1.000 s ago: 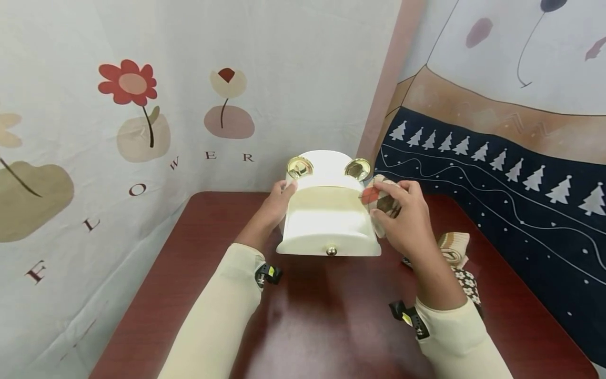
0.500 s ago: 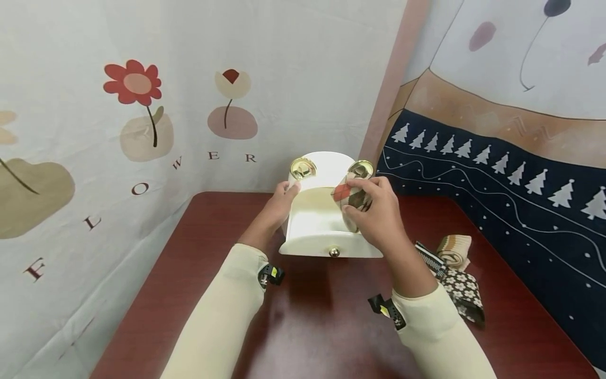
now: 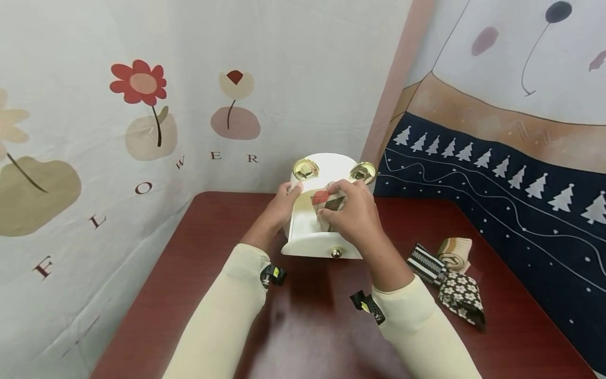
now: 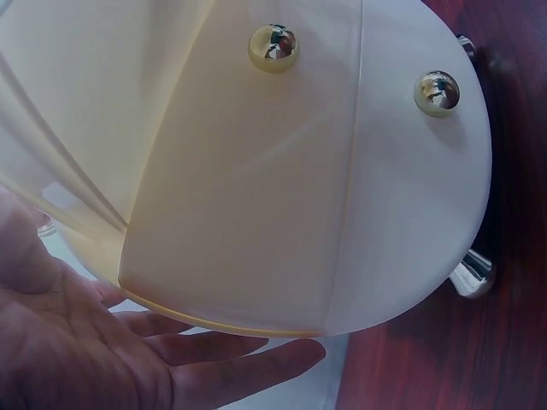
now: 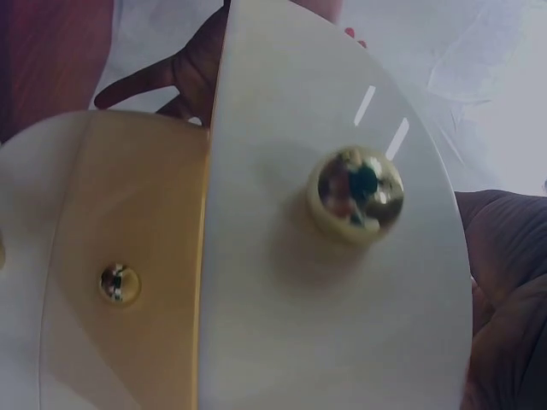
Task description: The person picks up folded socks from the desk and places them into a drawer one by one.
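Note:
A white box (image 3: 307, 247) with a rounded back, two gold discs and a gold knob stands on the table, its upper part open. At its left side my left hand (image 3: 279, 208) holds the edge, thumb over the rim. The left wrist view shows this palm, with the fingers (image 4: 248, 373) along the box's outer side. My right hand (image 3: 356, 213) is over the opening. Between its thumb and fingers it pinches a folded patterned sock (image 3: 321, 200), beige with red and brown patches. Part of the sock is hidden by the hand.
To the right on the dark red table (image 3: 213, 231) lie a rolled cream sock (image 3: 455, 252), a black-and-white striped sock (image 3: 426, 263) and a folded black floral sock (image 3: 461, 297). A printed cloth (image 3: 303, 79) hangs behind the table.
My right hand has moved left with the patterned sock, from the box's right side to over its opening. My left hand has stayed at the box's left edge.

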The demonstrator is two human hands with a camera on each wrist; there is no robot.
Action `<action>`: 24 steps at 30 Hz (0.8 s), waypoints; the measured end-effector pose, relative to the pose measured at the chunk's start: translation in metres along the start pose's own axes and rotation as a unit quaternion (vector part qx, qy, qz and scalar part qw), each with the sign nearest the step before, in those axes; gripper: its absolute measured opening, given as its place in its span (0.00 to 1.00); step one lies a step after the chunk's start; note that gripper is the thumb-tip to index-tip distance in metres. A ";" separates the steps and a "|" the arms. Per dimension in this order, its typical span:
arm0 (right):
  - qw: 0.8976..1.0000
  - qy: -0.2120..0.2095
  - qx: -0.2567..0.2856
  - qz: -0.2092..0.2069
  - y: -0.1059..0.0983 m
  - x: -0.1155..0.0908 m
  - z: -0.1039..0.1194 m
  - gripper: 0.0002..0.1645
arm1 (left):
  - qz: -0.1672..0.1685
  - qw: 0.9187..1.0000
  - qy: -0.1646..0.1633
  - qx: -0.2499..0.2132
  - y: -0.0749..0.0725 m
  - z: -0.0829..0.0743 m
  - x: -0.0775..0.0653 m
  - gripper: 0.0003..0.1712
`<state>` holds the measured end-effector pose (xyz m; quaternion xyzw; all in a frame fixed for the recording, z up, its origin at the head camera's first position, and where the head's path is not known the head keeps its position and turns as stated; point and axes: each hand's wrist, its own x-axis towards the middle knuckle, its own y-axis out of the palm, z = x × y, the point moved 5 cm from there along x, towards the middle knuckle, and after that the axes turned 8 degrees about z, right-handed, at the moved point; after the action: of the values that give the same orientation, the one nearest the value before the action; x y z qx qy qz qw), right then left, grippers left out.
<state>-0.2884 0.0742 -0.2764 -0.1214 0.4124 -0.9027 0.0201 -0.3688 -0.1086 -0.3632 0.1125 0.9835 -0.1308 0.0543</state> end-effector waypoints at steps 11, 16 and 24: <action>0.997 0.022 -0.028 0.065 0.016 0.004 0.017 0.21 | 0.004 1.000 0.002 -0.007 0.000 0.000 -0.002 0.45; 0.995 0.010 -0.048 0.084 0.023 0.008 0.023 0.20 | 0.001 1.000 -0.011 -0.013 0.001 0.001 -0.003 0.46; 0.989 0.010 -0.086 0.123 0.033 0.017 0.030 0.17 | -0.002 1.000 -0.003 -0.001 0.000 -0.001 -0.002 0.46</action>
<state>-0.3003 0.0279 -0.2790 -0.0614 0.5002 -0.8558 0.1165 -0.3671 -0.1085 -0.3624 0.1105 0.9836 -0.1303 0.0572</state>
